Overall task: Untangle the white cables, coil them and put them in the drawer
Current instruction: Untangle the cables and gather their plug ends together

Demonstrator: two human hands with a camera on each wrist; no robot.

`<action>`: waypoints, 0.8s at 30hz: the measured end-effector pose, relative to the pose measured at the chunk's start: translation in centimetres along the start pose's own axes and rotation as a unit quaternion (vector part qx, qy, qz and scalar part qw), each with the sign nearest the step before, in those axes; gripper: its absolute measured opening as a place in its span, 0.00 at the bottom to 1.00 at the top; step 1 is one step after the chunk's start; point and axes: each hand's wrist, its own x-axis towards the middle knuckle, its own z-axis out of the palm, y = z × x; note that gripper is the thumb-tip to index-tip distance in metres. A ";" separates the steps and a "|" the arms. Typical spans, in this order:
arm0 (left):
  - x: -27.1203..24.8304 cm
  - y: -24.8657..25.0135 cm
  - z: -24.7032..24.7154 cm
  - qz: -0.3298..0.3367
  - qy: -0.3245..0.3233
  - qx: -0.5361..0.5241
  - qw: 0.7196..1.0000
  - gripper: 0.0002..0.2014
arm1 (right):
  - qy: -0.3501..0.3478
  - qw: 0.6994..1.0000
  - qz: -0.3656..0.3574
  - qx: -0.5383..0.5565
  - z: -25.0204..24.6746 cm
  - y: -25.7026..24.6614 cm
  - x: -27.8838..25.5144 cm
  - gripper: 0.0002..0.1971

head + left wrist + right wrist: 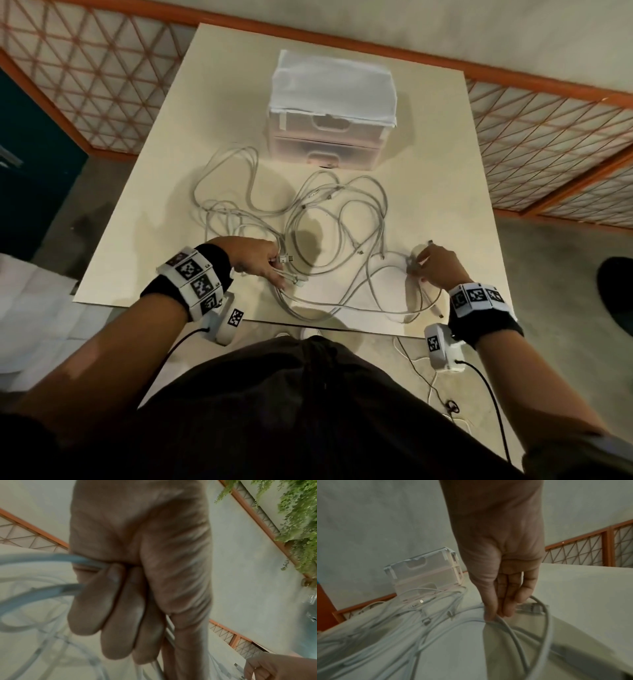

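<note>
Both hands grip tangled white cables [308, 212] — drawer unit [329, 137] shut behind.

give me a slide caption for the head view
Both hands, left hand and right hand, grip tangled white cables before closed drawers.

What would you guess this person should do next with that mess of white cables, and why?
Probably draw the right hand slowly away from the tangle, to slide one strand free. The white cables are looped over one another on the table, uncoiled, each hand already pinches cable, the left hand near some plugs, and both drawers of the drawer unit are closed.
</note>
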 end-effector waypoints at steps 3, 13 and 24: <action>-0.3 0.0 0.1 0.002 -0.003 0.004 1.000 0.14 | 0.012 0.999 -0.035 0.001 -0.6 -1.5 0.3 0.09; -0.5 0.1 0.3 0.062 0.061 -0.019 0.996 0.07 | 0.086 0.941 -0.191 0.264 -5.4 -9.5 0.0 0.07; -1.0 3.8 -0.9 0.190 0.251 -0.210 0.926 0.14 | -0.164 0.878 -0.284 0.348 -4.4 -18.7 -3.6 0.08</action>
